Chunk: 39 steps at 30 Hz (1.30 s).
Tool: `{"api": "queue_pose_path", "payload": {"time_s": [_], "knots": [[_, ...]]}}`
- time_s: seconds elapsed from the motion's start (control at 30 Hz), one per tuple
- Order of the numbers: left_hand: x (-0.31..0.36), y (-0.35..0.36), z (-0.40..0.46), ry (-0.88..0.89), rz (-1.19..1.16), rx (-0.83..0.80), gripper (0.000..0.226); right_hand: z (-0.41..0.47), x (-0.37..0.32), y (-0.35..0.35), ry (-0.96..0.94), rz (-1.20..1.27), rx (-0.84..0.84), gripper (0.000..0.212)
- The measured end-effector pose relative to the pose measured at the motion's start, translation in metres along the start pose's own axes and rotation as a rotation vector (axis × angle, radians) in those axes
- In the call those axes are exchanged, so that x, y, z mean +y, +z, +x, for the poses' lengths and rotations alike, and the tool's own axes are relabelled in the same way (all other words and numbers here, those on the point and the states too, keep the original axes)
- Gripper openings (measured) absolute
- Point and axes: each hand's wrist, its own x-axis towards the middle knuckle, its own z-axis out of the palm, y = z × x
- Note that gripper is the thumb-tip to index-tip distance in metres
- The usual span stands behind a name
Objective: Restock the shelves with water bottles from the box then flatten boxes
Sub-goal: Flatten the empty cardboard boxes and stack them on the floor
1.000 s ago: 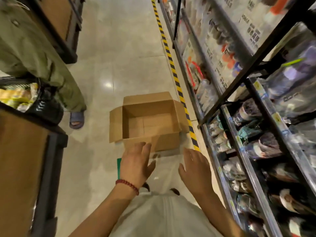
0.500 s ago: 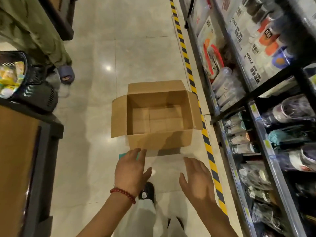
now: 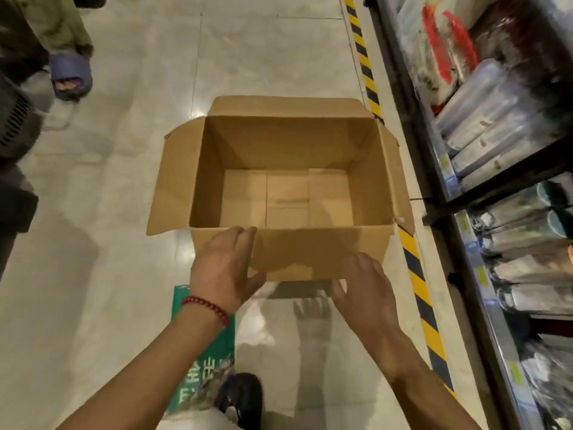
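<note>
cardboard box (image 3: 288,193) is sitting on the tiled floor (image 3: 108,274), mouth up, all four flaps folded outward, nothing visible inside but the bare bottom panels. it is lying just ahead of both sets of fingertips, beside the striped yellow-and-black floor tape (image 3: 415,274).

left hand (image 3: 224,268) is reaching forward, fingers straight and together, nothing grasped; the fingertips are lying at the near top edge of the box, toward its left corner, and the thumb is splaying out to the right against the near wall. whether the tips are actually touching the rim is hard to tell. a red bead bracelet (image 3: 206,308) is circling that wrist.

right hand (image 3: 366,290) is hovering with fingers spread and released, holding nothing; its fingertips are sitting just short of the lower right part of the near wall, apart from it or barely meeting it, cannot tell which.

to the right of the right fingers, shelves (image 3: 459,193) are carrying wrapped bottles (image 3: 524,225), blurred.

behind the left wrist, a green floor sticker (image 3: 204,367) is showing. far left of the left fingers, another person's foot in a blue slipper (image 3: 71,74) is standing.
</note>
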Motion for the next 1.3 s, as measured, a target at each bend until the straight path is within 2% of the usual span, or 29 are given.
{"api": "queue_pose_path", "payload": {"time_s": [0.13, 0.3, 0.5, 0.6, 0.67, 0.73, 0.87, 0.97, 1.07, 1.13, 1.2, 1.3], "knots": [[-0.01, 0.058, 0.055, 0.017, 0.066, 0.033, 0.084, 0.047, 0.025, 0.054, -0.04, -0.039, 0.11, 0.029], [-0.022, 0.116, 0.084, 0.053, 0.148, -0.02, 0.087, 0.087, 0.041, 0.1, -0.11, -0.026, 0.089, 0.053], [-0.018, 0.131, 0.068, 0.03, 0.158, 0.004, 0.083, 0.072, 0.05, 0.136, -0.17, 0.055, 0.267, 0.06], [-0.015, 0.131, 0.045, 0.04, 0.148, -0.074, 0.082, 0.048, 0.056, 0.14, -0.19, 0.054, 0.278, 0.061], [-0.016, 0.131, 0.025, 0.073, 0.138, -0.13, 0.082, 0.031, 0.06, 0.138, -0.189, 0.081, 0.217, 0.058], [-0.019, 0.133, 0.01, 0.102, 0.15, -0.168, 0.084, 0.018, 0.066, 0.137, -0.127, 0.151, 0.191, 0.054], [-0.019, 0.146, -0.011, 0.117, 0.15, -0.176, 0.086, -0.01, 0.089, 0.139, 0.25, 0.292, 0.399, 0.049], [-0.017, 0.153, -0.021, 0.125, 0.143, -0.18, 0.087, -0.025, 0.113, 0.146, 0.456, 0.397, 0.286, 0.061], [-0.019, 0.162, -0.029, 0.114, 0.14, -0.184, 0.09, -0.029, 0.128, 0.15, 0.461, 0.592, 0.133, 0.086], [-0.019, 0.17, -0.033, 0.1, 0.157, -0.173, 0.094, -0.023, 0.132, 0.154, 0.429, 0.787, 0.109, 0.097], [-0.017, 0.176, -0.036, 0.08, 0.181, -0.167, 0.1, -0.018, 0.131, 0.158, 0.46, 0.895, 0.139, 0.101], [-0.015, 0.179, -0.039, 0.063, 0.185, -0.221, 0.109, -0.018, 0.128, 0.166, 0.554, 0.848, 0.242, 0.091]]}}
